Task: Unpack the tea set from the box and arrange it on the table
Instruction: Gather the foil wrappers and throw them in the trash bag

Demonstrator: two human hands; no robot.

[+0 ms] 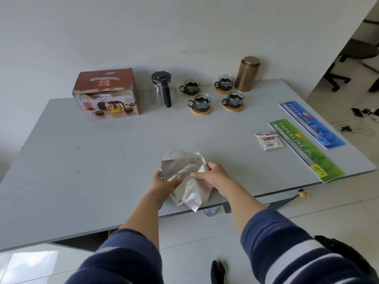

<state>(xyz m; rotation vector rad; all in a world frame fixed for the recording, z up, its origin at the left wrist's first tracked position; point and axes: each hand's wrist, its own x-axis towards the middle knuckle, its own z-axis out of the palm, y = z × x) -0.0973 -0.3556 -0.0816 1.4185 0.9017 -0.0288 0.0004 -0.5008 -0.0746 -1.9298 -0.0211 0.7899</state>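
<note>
Fingers [196, 175] of both hands grip clear plastic bags [185, 177] — above table [102, 150].

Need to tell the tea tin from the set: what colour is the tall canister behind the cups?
Copper-bronze metallic canister, matching lid; clearest in the head view.

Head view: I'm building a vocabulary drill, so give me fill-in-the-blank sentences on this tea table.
1. Each glass cup stands on a round wooden ____.
2. The number of cups set out is ____.
3. Both hands hold crumpled ____ wrapping.
4. The glass teapot stands between the cups and the cardboard ____.

Missing words: coaster; four; plastic; box
</note>
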